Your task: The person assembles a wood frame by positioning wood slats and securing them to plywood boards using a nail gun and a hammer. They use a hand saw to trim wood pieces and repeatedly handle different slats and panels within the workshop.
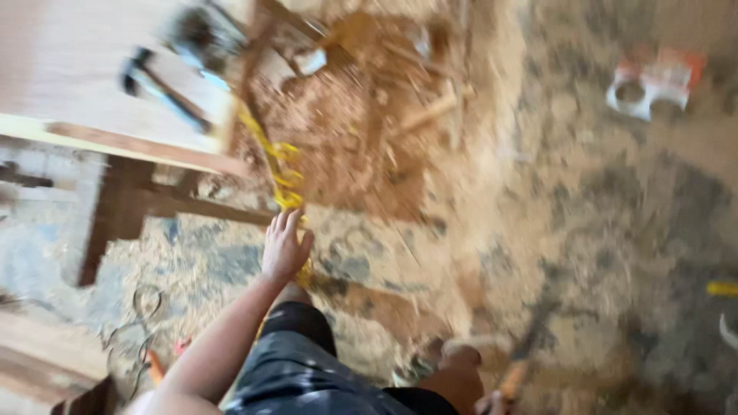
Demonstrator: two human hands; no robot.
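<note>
Above the left hand [286, 246], a smooth wooden worktop [84, 69]; the floor [584, 230] looks rough, dusty with sawdust [338, 123].

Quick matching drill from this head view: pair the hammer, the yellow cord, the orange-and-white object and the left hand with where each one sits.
Things:
1. hammer
2. yellow cord
3. orange-and-white object
4. left hand

Places:
A. on the floor, upper right
B. on the wooden tabletop, upper left
C. centre of view, over the sawdust floor
D. hanging from the table edge toward the hand

Pairs: 1-B, 2-D, 3-A, 4-C
</note>
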